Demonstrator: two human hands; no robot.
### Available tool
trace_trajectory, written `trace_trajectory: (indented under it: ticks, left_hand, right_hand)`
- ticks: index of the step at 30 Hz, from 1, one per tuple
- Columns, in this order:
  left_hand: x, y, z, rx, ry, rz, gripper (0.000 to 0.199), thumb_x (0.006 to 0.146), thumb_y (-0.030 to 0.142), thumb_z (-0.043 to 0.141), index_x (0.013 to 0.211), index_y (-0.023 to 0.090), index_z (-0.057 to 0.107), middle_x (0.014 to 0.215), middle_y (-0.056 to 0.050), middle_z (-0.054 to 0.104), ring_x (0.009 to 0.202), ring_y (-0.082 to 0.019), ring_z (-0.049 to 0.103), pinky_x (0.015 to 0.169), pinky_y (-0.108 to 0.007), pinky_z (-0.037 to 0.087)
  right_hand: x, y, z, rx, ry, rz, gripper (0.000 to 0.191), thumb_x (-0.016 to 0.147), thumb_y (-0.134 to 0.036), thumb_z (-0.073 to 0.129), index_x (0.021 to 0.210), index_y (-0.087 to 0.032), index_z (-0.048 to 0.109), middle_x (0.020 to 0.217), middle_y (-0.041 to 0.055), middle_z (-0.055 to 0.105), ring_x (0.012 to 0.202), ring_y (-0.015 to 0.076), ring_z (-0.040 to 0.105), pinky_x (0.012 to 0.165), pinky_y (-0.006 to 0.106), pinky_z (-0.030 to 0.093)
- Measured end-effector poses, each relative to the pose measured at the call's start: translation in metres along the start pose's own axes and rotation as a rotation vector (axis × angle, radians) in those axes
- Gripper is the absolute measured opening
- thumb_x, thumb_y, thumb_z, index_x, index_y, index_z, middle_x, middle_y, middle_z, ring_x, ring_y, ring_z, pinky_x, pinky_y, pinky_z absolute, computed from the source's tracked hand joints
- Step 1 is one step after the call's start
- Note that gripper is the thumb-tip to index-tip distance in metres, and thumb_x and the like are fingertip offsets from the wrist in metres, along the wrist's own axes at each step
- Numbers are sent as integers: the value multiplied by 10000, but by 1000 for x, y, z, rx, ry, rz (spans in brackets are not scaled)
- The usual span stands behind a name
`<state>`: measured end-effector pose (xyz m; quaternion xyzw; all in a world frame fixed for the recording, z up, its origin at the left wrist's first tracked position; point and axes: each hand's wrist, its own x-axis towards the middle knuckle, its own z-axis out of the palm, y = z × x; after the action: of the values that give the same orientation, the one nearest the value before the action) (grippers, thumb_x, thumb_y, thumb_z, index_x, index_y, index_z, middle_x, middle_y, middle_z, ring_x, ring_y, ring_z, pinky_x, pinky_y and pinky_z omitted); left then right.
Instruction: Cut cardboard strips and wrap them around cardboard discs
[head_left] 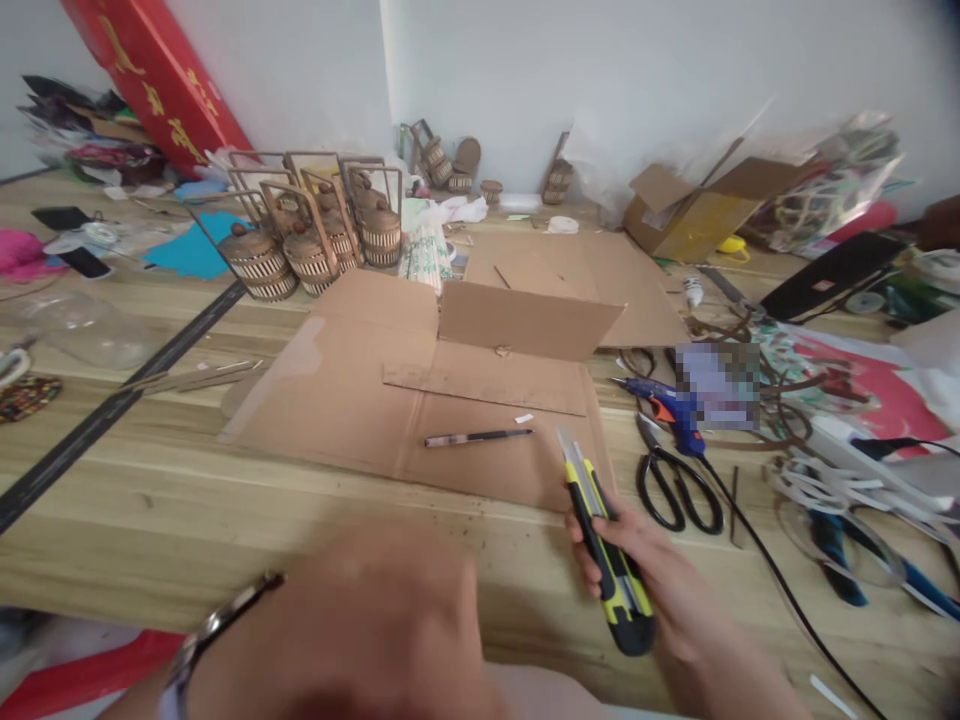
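My right hand (645, 550) is wrapped round a yellow and black utility knife (607, 550), its blade out and pointing away from me over the cardboard's near right edge. Blurred and close to the camera is my left hand (375, 620), with a bracelet at the wrist; its fingers cannot be made out. Beyond both hands a cut cardboard sheet (337, 390) lies on the wooden table, one flap (529, 322) standing up. On the sheet rest a pen (478, 438), a narrow cardboard strip (484, 390) and a small white scrap (523, 418).
Black-handled scissors (679, 490) and a blue hot glue gun (667, 405) with its cable lie to the right. Several small woven baskets (259, 262) stand at the back left. Farther back are another cardboard sheet (630, 285) and an open carton (701, 215).
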<state>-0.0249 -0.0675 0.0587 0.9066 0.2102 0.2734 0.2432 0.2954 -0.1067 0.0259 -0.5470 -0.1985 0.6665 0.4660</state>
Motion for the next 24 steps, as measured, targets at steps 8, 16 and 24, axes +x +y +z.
trace_trajectory:
  ticks: [8,16,24]
  left_hand:
    - [99,-77,30,285,60,-143,250,988,210,448,1139,143,635,1181,-119,650,1147,-246,577,998,-453,484]
    - [108,-100,72,610,-156,-151,420,964,250,546,1360,117,503,1454,-210,473,1384,-344,389,1117,-553,338]
    - [122,-116,79,668,-115,-134,345,979,113,422,1285,145,579,1406,-176,542,1348,-302,455,1122,-526,350]
  right_hand:
    - [0,-33,-26,-459,-57,65,446,753,-608,694,891,-206,560,732,-23,619,512,104,582,487,249,450]
    - [19,-41,-19,-888,-226,-59,475,886,-644,490,1085,-217,552,688,-38,567,507,105,536,474,235,423]
    - [35,-43,-8,-1864,-175,-415,227,949,-284,421,1070,-193,590,916,95,744,780,233,706,598,286,431]
